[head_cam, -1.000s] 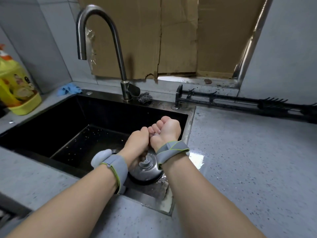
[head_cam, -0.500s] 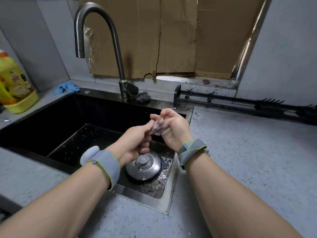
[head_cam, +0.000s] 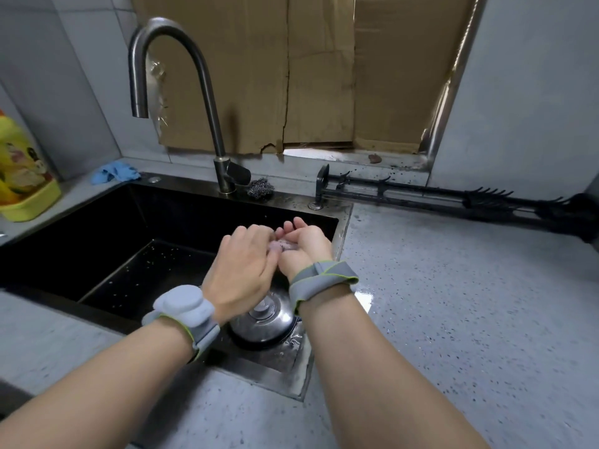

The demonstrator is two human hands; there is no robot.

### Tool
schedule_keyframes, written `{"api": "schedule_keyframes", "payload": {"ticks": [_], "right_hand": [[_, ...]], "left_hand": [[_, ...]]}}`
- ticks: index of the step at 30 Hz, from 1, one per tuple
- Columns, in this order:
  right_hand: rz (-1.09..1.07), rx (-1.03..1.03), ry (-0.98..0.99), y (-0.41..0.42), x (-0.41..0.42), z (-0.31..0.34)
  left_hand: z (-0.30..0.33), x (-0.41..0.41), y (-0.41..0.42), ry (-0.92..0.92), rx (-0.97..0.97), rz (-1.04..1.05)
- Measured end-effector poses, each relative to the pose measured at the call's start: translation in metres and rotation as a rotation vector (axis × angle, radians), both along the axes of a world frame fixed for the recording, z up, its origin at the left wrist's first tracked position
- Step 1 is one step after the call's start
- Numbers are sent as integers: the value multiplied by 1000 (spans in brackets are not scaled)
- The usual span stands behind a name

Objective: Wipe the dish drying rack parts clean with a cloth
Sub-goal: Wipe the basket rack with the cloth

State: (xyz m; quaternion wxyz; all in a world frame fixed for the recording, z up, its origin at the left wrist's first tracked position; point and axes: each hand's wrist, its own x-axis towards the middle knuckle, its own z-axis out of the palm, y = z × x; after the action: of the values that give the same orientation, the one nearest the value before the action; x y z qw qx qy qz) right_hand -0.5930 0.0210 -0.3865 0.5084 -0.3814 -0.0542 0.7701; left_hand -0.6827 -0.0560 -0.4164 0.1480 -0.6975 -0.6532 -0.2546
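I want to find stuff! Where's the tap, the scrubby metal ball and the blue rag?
tap (head_cam: 207, 89), head view, its curved neck
scrubby metal ball (head_cam: 260, 188), head view, its middle
blue rag (head_cam: 114, 172), head view, its middle

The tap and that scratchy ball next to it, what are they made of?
The tap looks like brushed metal, probably stainless steel: dull grey with a soft sheen, no mirror shine. The scratchy ball looks like a steel-wool scourer: a tangle of thin, glinting grey wires. Neither can be confirmed by look alone.
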Motion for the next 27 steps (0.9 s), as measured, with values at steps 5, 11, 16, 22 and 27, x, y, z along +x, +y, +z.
{"api": "schedule_keyframes", "payload": {"ticks": [5,11,16,22,27], "right_hand": [[-101,-42,100,-19,-9,7],[-12,118,-10,-16,-12,5],[50,289,-39,-17,-13,-3],[135,463,59,-18,-8,-5],[197,536,110,-12,0,-4]], "left_hand": [[3,16,4,-482,-180,235],[0,13,17,-1103,-279,306],[3,22,15,-1638,-471,307],[13,19,11,-1739,-620,179],[17,10,11,-1735,-658,98]]}}
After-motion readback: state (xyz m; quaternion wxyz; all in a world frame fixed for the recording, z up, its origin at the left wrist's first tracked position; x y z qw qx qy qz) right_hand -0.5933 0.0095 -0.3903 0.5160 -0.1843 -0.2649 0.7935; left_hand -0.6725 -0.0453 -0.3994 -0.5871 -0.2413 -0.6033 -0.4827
